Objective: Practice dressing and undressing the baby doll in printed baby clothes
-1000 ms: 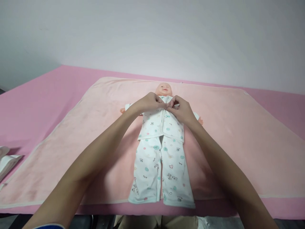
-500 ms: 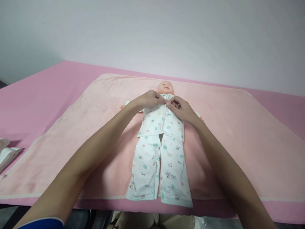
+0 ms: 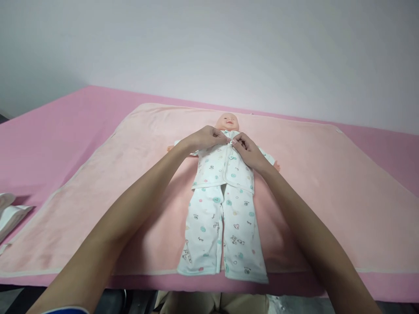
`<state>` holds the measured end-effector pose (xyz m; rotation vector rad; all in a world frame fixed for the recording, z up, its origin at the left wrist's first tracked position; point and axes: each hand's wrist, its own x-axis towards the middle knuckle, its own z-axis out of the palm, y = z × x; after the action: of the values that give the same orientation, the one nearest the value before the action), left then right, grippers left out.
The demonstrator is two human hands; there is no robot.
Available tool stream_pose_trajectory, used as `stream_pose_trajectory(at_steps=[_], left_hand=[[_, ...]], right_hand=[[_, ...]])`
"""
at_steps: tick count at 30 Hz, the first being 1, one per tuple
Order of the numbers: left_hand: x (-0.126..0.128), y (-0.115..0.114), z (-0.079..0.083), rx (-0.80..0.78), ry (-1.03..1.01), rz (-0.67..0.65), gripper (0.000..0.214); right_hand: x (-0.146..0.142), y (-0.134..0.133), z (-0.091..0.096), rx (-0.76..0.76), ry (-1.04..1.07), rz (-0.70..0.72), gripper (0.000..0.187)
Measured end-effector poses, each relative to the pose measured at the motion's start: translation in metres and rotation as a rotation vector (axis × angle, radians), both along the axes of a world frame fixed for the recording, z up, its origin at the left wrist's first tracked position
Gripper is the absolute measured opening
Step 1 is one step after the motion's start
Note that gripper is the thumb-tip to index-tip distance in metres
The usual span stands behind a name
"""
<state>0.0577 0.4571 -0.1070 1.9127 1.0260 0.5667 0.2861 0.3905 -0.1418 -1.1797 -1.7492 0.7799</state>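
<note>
A baby doll (image 3: 227, 121) lies on its back on a pale pink towel (image 3: 327, 192). It wears a white printed shirt (image 3: 224, 168) and matching trousers (image 3: 222, 231). My left hand (image 3: 206, 138) pinches the left edge of the shirt front just below the doll's neck. My right hand (image 3: 248, 150) pinches the right edge at the same spot, fingertips meeting my left hand's at a small button. Both hands are closed on the cloth.
The towel lies on a pink table (image 3: 46, 139) in front of a plain white wall. Folded white cloths (image 3: 9, 216) sit at the table's left edge. The trouser legs reach the towel's near edge.
Both hands stayed at the top of the shirt front. Their fingertips shifted slightly together at the neckline; the view wobbled a little.
</note>
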Motion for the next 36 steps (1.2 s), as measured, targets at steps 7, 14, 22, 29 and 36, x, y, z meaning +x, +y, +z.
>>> stream_pose_trajectory(at_steps=[7,14,22,29,36], left_hand=[[0.005,-0.004,-0.003,0.017,0.037,0.025,0.029],[0.016,0.000,-0.001,0.307,0.058,0.203,0.034],[0.022,0.015,-0.011,0.450,0.060,0.220,0.013],[0.031,0.017,-0.023,0.526,-0.102,0.158,0.015],[0.025,0.019,-0.020,0.411,-0.185,0.104,0.020]], right_hand=[[0.003,0.002,-0.001,0.080,-0.140,-0.104,0.024],[0.015,0.026,0.011,0.155,-0.245,-0.296,0.028],[0.021,0.049,0.021,0.102,-0.244,-0.207,0.014],[0.008,0.051,0.009,0.094,0.094,-0.175,0.027],[0.005,0.053,0.006,0.001,0.136,-0.179,0.039]])
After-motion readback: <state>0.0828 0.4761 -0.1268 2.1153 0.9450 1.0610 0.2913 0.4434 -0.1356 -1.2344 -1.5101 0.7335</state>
